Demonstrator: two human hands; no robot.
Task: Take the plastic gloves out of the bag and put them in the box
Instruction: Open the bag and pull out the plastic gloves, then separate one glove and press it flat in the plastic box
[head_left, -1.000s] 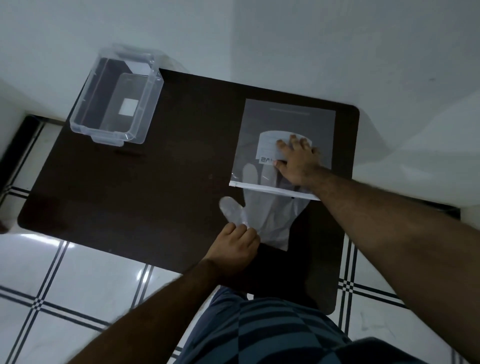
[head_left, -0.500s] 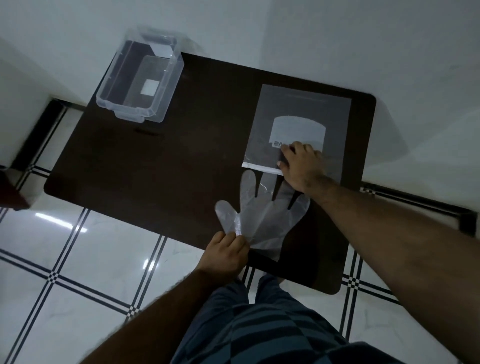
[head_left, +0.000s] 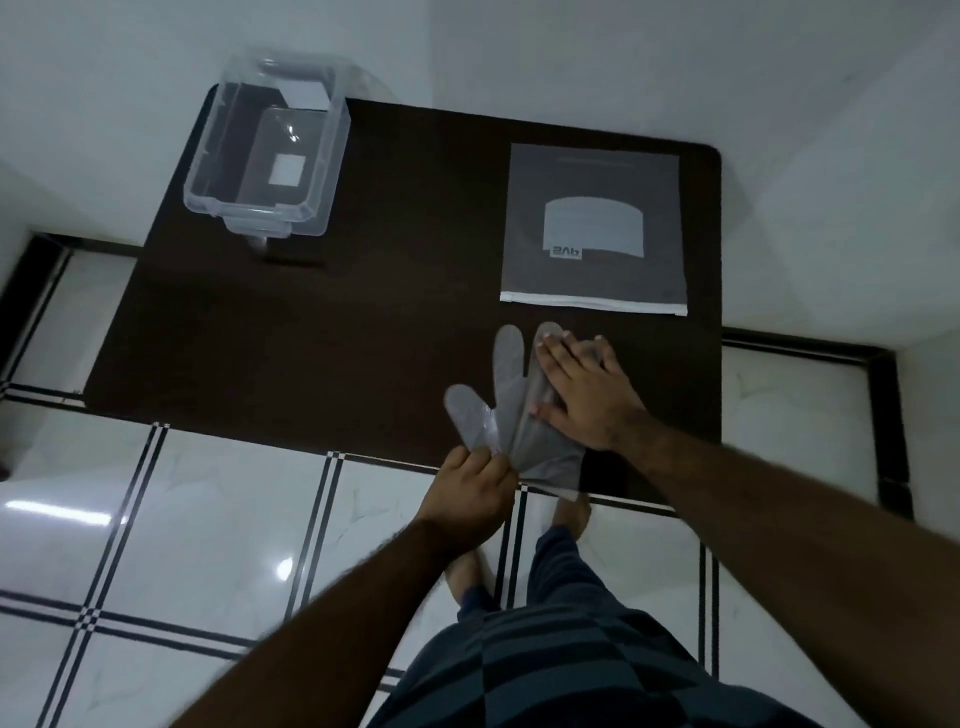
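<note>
The clear plastic gloves (head_left: 511, 395) lie flat on the dark table (head_left: 337, 338) near its front edge, fully outside the bag. My left hand (head_left: 467, 491) pinches them at the cuff beside the thumb part. My right hand (head_left: 582, 389) rests flat, fingers spread, on top of the gloves' fingers. The grey zip bag (head_left: 592, 228) lies flat farther back on the right, its white opening strip facing me. The clear plastic box (head_left: 270, 150) stands open at the table's back left corner.
White walls close in behind and to the right of the table. Glossy white floor tiles with black lines (head_left: 208, 519) show below the table's front edge. My legs in striped shorts (head_left: 571, 665) and bare feet stand close to the table.
The gloves have slid fully out of the bag toward me. My right hand left the bag's mouth and now lies on the gloves. The view has shifted so the table sits farther away.
</note>
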